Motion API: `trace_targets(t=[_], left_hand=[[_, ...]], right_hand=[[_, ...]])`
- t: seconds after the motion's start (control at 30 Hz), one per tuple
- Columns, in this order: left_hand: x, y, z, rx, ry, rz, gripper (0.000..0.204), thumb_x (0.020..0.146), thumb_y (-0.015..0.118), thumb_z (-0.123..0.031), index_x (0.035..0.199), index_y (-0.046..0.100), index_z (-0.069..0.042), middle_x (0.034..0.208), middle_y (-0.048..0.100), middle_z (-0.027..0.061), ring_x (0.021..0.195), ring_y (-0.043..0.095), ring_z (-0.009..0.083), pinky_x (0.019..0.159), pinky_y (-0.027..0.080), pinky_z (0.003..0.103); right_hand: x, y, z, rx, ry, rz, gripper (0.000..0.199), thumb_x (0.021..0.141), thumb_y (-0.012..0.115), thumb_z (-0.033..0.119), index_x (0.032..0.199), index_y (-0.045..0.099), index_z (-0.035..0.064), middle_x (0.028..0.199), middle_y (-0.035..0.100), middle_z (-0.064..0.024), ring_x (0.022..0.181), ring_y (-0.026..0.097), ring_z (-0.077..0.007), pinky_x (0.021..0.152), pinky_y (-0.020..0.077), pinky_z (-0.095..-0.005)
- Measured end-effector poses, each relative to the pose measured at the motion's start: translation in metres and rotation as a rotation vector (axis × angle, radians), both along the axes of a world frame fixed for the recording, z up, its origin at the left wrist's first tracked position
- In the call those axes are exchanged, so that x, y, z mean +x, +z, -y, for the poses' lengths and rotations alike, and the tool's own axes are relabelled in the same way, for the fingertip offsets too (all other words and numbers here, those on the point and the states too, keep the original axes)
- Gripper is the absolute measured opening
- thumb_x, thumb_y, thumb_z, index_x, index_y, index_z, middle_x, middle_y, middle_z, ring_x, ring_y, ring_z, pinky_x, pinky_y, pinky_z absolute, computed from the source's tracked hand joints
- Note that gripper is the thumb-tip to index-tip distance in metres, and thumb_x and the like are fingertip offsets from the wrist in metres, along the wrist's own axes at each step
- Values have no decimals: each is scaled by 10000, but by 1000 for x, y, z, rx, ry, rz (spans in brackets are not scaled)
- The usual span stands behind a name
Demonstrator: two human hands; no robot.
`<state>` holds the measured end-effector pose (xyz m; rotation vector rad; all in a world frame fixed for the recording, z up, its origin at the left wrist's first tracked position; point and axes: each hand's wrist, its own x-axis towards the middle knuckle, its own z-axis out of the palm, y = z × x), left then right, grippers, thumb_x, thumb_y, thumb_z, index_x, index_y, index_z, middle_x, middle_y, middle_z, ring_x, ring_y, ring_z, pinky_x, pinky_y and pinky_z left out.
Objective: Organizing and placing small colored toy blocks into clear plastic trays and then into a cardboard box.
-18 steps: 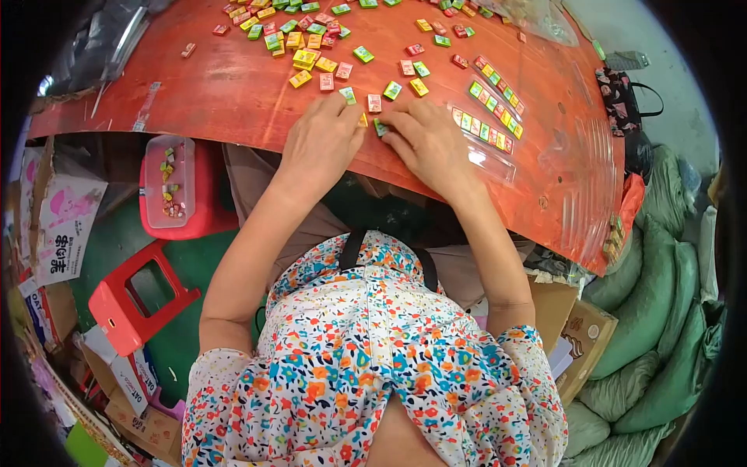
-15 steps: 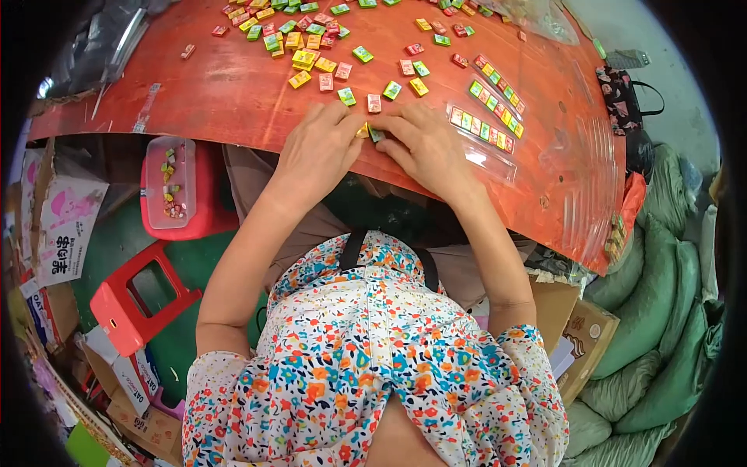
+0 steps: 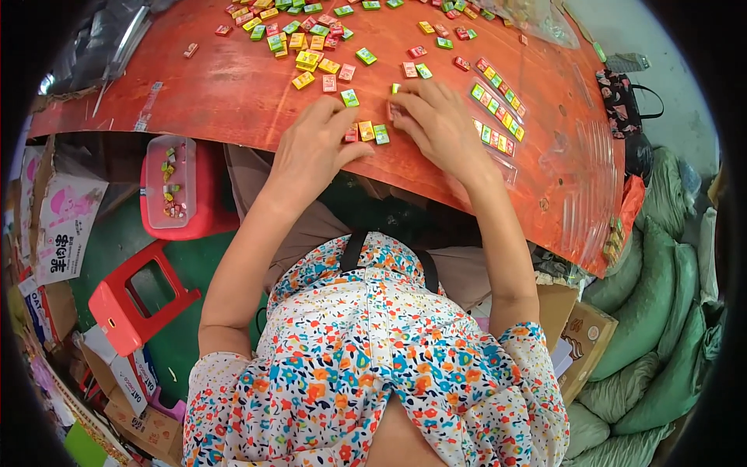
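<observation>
Both hands worked a small cluster of wrapped sweets at the near edge of the red table

Left hand lay palm down, fingers loosely spread, its fingertips touching the little row of sweets just inside the table's near edge; right hand was curled over the same row from the other side, fingers bent, seemingly pinching a reddish piece, though the grip was partly hidden. The row sat between the two hands, touching both. Judged best practice here: keep pieces flat and butted edge to edge, slide rather than lift, and stay clear of the edge so none drop. A finished strip of sweets lay just right of the right hand; loose sweets were scattered toward the far edge, well apart
</observation>
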<state>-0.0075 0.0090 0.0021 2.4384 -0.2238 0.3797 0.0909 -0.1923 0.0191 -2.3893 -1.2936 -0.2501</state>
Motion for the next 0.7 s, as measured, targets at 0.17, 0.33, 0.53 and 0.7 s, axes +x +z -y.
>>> trace_targets(t=[0.17, 0.33, 0.53, 0.7], left_hand=[[23, 0, -12, 101, 87, 192, 282, 833, 719, -217, 1013, 637, -17, 970, 580, 125, 948, 604, 310, 801, 513, 416], [35, -3, -18, 274, 24, 61, 236, 844, 684, -168, 1025, 630, -26, 1014, 585, 126, 978, 597, 319, 832, 518, 421], [26, 1, -20, 165, 47, 93, 218, 841, 683, -157, 1004, 624, -24, 1046, 573, 115, 994, 593, 320, 834, 519, 424], [33, 3, -18, 196, 67, -29, 221, 840, 696, -179, 981, 613, -31, 1038, 563, 116, 977, 593, 324, 799, 523, 434]], right_hand=[[-25, 6, 10, -89, 15, -22, 293, 834, 693, 144, 1110, 662, 53, 1183, 595, -104, 1074, 563, -305, 908, 444, -423], [-22, 4, 10, -17, -25, -59, 306, 833, 693, 144, 1124, 666, 51, 1175, 602, -98, 1088, 564, -302, 917, 452, -414], [-1, 4, 32, -23, -21, -56, 314, 838, 689, 138, 1145, 671, 77, 1153, 606, -89, 1069, 571, -291, 909, 461, -402], [-2, 8, 20, -82, -28, -7, 288, 853, 674, 135, 1137, 674, 87, 1118, 609, -89, 1037, 575, -285, 898, 461, -401]])
